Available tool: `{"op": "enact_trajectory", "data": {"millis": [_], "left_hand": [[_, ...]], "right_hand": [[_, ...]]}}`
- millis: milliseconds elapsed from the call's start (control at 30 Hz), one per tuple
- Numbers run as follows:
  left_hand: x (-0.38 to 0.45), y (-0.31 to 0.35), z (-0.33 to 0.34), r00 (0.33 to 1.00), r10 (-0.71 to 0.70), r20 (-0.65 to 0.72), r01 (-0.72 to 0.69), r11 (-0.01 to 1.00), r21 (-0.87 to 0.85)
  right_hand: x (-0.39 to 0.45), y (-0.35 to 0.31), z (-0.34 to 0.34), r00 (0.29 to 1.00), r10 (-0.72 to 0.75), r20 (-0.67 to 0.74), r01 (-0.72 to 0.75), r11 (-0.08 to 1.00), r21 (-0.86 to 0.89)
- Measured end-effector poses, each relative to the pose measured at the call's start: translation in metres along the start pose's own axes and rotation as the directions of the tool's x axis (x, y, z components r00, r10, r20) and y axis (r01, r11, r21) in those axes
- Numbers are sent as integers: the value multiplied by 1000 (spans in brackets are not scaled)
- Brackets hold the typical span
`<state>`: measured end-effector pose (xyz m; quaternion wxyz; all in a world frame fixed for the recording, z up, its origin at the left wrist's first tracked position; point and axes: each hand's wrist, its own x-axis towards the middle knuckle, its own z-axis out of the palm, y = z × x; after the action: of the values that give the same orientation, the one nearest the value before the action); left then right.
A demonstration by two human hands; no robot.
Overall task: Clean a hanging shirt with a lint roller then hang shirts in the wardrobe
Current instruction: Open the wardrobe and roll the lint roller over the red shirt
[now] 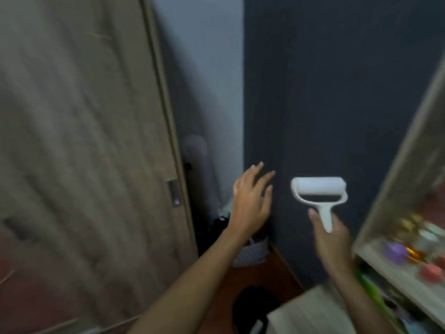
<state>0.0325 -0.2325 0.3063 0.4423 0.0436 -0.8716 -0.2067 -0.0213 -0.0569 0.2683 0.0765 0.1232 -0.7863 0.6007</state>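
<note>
Near, at bottom: a dark round bin [252, 307] on the floor, a pale boxy surface [310, 312] just right of it. Right edge: shelves [395, 273] crowded with small coloured items, too blurred to name. Further in: right hand [330, 239] with fingers [315, 216] pinching the handle of the white lint roller [319, 192], roll held across, up against a dark blue surface [325, 92]. Cannot tell whether cloth or wall. Left hand [250, 203] open, fingers [263, 177] spread, reaching toward that surface's left edge. Far left: wooden door [84, 128], pale wall [204, 68] behind. No shirt clearly in view. Likely risks: light grip low on the handle, so possible twist or drop; heavy blur from fast head motion, so possible knock against the shelves on the right.
</note>
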Motion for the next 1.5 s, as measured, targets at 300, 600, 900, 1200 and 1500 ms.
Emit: {"op": "enact_trajectory", "data": {"millis": [300, 600, 900, 1200, 1500], "left_hand": [[-12, -133, -99, 976, -68, -209, 140, 925, 354], [-14, -271, -97, 955, -296, -32, 257, 766, 589], [-3, -374, -65, 967, -186, 171, 10, 705, 709], [-10, -411, -40, 978, -170, 124, 11, 628, 778], [-12, -420, -34, 984, -154, 86, 24, 602, 798]], "right_hand": [[5, -57, 161, 940, -62, 335, 1, 984, 181], [15, -52, 292, 929, 44, 369, -81, 993, 84], [29, -21, 372, 921, 206, 331, -223, 975, 12], [33, 10, 392, 893, 252, 373, -252, 966, -50], [35, 15, 398, 895, 178, 409, -199, 980, 9]]}}
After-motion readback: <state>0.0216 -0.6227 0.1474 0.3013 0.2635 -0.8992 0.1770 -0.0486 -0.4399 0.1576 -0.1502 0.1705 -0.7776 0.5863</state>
